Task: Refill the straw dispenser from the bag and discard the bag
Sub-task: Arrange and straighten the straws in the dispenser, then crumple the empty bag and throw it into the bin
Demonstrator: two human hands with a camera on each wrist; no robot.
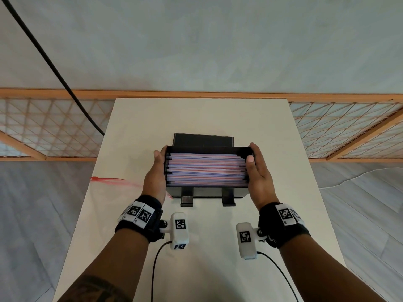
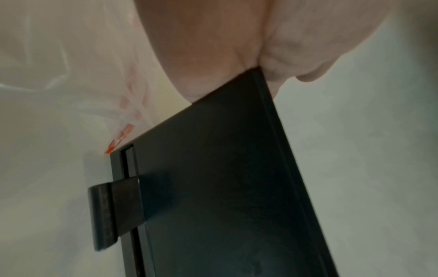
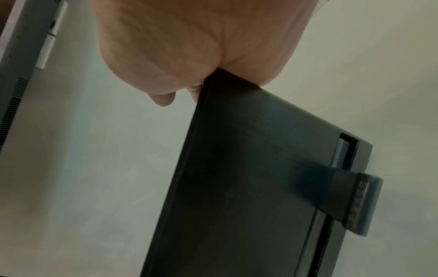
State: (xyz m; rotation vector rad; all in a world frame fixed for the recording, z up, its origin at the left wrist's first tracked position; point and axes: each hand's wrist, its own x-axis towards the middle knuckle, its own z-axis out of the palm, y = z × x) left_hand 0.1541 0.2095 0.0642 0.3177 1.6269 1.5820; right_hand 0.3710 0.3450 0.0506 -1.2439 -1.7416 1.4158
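Bag (image 1: 109, 182), clear with red print, lies flat at the table's (image 1: 218, 118) left edge, one end by the left hand (image 1: 155, 177). Left hand's fingers wrap the dispenser's (image 1: 207, 191) left end. Dispenser mid-table, lid (image 1: 204, 140) open, full of striped straws (image 1: 207, 170). Right hand (image 1: 259, 177) grips its right end, thumb over the rim, fingers curled round the far corner.

white table (image 1: 196, 118), wood lattice rail (image 1: 50, 127)
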